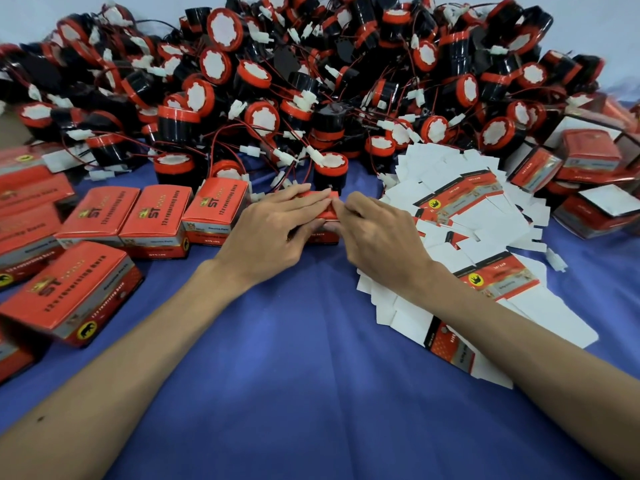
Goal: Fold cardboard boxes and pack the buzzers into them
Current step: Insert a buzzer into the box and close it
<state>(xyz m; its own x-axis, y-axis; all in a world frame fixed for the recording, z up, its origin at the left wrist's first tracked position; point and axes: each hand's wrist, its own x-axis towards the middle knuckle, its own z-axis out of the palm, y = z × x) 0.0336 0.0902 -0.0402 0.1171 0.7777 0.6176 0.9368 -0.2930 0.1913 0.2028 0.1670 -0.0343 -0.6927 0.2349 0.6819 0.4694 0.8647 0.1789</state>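
Head cam: the red box (323, 213) was found at 12 o'clock, long axis 9-to-3, gripped from 9 by the left hand (277, 226) and pinched at its 3 o'clock end by the right hand (377, 233), both equally near.

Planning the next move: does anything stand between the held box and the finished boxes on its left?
Nothing visible but the left hand, which holds the box and covers the gap to the nearest finished box.
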